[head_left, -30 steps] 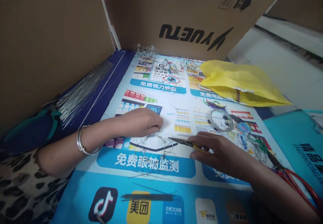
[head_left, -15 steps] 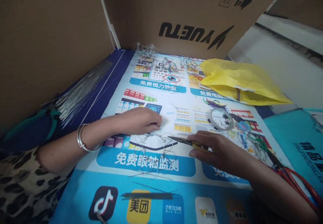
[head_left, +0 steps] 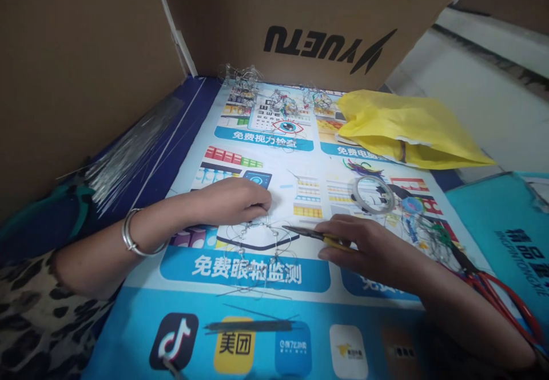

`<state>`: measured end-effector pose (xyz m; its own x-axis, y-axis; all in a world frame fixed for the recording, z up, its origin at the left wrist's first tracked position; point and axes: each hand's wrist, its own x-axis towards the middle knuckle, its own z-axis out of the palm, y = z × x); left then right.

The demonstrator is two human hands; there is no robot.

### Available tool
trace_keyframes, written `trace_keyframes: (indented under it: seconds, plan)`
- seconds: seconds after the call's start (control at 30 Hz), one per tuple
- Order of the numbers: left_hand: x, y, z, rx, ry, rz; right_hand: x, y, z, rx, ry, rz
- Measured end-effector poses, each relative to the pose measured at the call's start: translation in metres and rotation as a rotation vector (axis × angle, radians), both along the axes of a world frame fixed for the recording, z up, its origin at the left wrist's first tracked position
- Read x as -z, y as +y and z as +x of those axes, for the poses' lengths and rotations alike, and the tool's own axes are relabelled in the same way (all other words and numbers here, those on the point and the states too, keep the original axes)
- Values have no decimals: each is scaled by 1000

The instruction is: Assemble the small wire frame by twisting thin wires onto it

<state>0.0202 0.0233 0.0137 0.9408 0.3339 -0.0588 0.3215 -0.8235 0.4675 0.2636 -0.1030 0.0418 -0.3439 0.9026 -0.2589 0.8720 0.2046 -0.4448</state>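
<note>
My left hand [head_left: 242, 200] is closed at the far edge of a ring-shaped beaded wire piece [head_left: 275, 242], its fingertips pinched at the wire. The piece has pale round beads and thin loose wire ends, and it lies on the printed sheet. In my right hand [head_left: 354, 237] I hold a pair of pliers [head_left: 306, 232] with dark narrow jaws and yellow handles. The tips point left, close to the right side of the beaded wire. Below the piece lies a bundle of dark wire lengths [head_left: 251, 327].
Cardboard walls [head_left: 317, 3] stand behind and at left. Silvery wires [head_left: 132, 154] lie along the left side. To the right are a tape roll [head_left: 372, 195], a yellow bag [head_left: 412, 128], red-handled scissors [head_left: 501, 300] and a teal bag [head_left: 506, 237]. Tangled wire pieces [head_left: 242, 83] sit at the back.
The whole view has shifted slightly, with things appearing a little higher and further left. Both hands keep nearly the same pose beside the beaded wire piece.
</note>
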Motion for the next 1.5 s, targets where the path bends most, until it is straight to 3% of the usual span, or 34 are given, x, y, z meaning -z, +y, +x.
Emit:
trace_keyframes:
  seconds: [1.17,1.5]
  plan:
    - [-6,0,-3,-36,52,-11,2,0,3,8,-20,-78]
    - [-10,-5,-1,-56,87,44,1,0,3,-33,30,4]
